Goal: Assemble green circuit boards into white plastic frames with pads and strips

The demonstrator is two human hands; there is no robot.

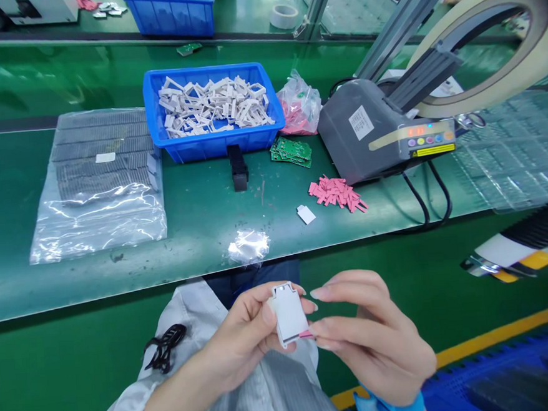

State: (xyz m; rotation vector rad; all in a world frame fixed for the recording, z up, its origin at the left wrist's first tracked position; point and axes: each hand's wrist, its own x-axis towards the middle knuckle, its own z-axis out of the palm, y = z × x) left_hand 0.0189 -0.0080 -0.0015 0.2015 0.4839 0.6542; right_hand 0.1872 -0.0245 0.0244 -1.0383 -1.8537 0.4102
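My left hand is closed around a small white rectangular panel with a dark edge, held above my lap. At the panel's lower right corner, a pink strip sticks out. Thumb and fingers of my right hand pinch the strip's outer end. How far the strip reaches under the panel is hidden. On the bench lies a pile of similar pink pieces, with a small white flat piece beside it.
A blue bin of white plastic frames stands on the green bench. Left of it lies a clear bag of grey parts. Green circuit boards, a pink-filled bag, a black clip-like block and a tape dispenser are also there.
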